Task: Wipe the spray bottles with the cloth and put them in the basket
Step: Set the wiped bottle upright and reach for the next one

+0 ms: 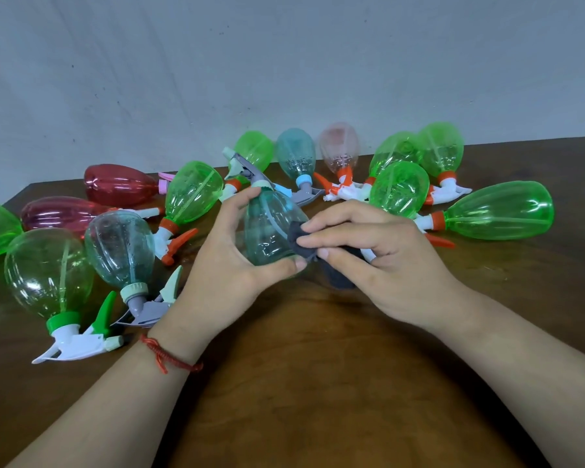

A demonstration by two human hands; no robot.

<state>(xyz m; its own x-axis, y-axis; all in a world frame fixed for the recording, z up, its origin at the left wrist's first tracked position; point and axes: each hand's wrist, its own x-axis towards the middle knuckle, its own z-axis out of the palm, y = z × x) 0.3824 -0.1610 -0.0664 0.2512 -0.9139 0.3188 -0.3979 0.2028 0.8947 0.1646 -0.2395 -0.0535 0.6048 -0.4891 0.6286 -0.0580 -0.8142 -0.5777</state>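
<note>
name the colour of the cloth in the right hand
Dark grey; the cloth shows best in the head view, pinched by the right hand.

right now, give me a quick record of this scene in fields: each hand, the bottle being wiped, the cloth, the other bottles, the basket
left hand: grips the teal spray bottle, lifted off the table
right hand: pinches the dark cloth
cloth contact: pressed against the held bottle's right side
held bottle pose: grey trigger head pointing away from the person
other bottles: lying on the wooden table, mostly green, e.g. the large green bottle at right; red bottles at left
basket: not in view
</note>
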